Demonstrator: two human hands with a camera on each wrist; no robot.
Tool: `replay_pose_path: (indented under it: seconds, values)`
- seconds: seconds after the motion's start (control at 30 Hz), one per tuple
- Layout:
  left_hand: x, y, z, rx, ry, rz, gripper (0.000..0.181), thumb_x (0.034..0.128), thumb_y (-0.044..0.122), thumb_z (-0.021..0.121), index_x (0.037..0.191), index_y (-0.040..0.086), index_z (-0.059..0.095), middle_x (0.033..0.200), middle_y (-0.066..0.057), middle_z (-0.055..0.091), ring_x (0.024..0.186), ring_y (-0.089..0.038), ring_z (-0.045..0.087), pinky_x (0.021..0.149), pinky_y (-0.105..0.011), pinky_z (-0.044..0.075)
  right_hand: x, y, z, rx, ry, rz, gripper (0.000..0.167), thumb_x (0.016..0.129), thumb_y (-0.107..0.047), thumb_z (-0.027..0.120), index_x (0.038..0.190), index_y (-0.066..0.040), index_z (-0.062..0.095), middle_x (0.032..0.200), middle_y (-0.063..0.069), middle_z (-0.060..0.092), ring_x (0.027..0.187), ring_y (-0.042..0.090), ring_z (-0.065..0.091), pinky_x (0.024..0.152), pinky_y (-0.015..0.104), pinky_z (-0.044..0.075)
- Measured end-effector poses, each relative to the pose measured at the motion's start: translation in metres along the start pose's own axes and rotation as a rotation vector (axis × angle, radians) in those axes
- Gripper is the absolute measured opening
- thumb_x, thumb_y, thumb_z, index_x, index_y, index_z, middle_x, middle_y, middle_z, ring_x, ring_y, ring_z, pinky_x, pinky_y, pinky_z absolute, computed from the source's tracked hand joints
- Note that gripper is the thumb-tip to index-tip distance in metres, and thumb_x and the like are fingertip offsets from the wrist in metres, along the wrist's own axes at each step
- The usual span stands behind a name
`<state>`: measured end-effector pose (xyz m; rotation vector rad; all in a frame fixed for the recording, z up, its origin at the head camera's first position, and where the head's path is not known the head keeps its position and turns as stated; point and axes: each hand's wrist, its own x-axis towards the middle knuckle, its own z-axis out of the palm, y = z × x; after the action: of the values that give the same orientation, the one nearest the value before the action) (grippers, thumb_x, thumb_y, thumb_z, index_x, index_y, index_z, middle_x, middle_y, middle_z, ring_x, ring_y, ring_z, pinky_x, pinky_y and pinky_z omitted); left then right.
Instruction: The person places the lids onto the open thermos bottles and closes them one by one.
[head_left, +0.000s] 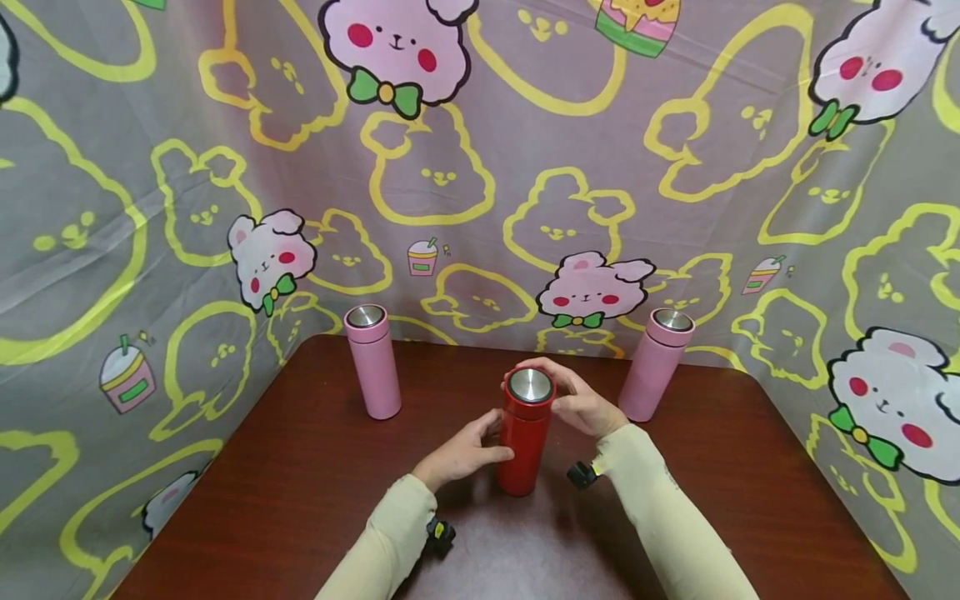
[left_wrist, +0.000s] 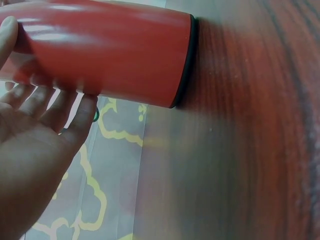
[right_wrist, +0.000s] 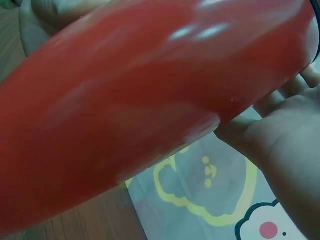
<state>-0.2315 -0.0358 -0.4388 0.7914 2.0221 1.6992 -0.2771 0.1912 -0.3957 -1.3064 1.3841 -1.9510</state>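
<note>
A red thermos flask (head_left: pixel 521 462) is upright at the middle of the table, its lid (head_left: pixel 531 385) topped by a silver disc. My left hand (head_left: pixel 463 450) grips the flask's body from the left, thumb on the near side and the other fingers behind. Around the lid end, from the right and back, my right hand (head_left: pixel 587 407) holds the flask; most of its fingertips are hidden behind the lid. In the left wrist view, the black-rimmed base of the flask (left_wrist: pixel 115 55) is at the tabletop. The flask's red side (right_wrist: pixel 150 100) fills much of the right wrist view.
Two pink thermos flasks stand farther back on the dark wooden table (head_left: pixel 300 500): one at the left (head_left: pixel 375 367), the other at the right (head_left: pixel 654 371), beyond my right hand. A grey cartoon-print cloth (head_left: pixel 480 250) hangs behind and along both sides.
</note>
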Motion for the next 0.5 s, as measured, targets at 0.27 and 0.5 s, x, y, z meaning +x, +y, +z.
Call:
replay_pose_path:
  seconds: [0.27,0.5]
  values:
    - [0.007,-0.014,-0.001,0.012,0.012,0.015,0.058,0.0895,0.012,0.065,0.141,0.005,0.038,0.135,-0.009,0.049,0.125,-0.025,0.045,0.103,-0.041,0.037,-0.006,-0.005,0.008,-0.135,0.144,0.016,0.051,0.086,-0.014,0.059,0.134,-0.006,0.042,0.126,0.010,0.054,0.113,0.025,0.051,0.095,0.043,0.044]
    - [0.012,-0.030,-0.002,0.032,0.017,0.003,0.061,0.0900,0.014,0.065,0.143,0.007,0.035,0.137,-0.009,0.048,0.126,-0.025,0.044,0.104,-0.041,0.036,-0.012,-0.003,0.016,-0.282,0.248,-0.002,0.061,0.085,-0.025,0.067,0.135,-0.002,0.041,0.124,0.011,0.057,0.110,0.025,0.055,0.093,0.039,0.046]
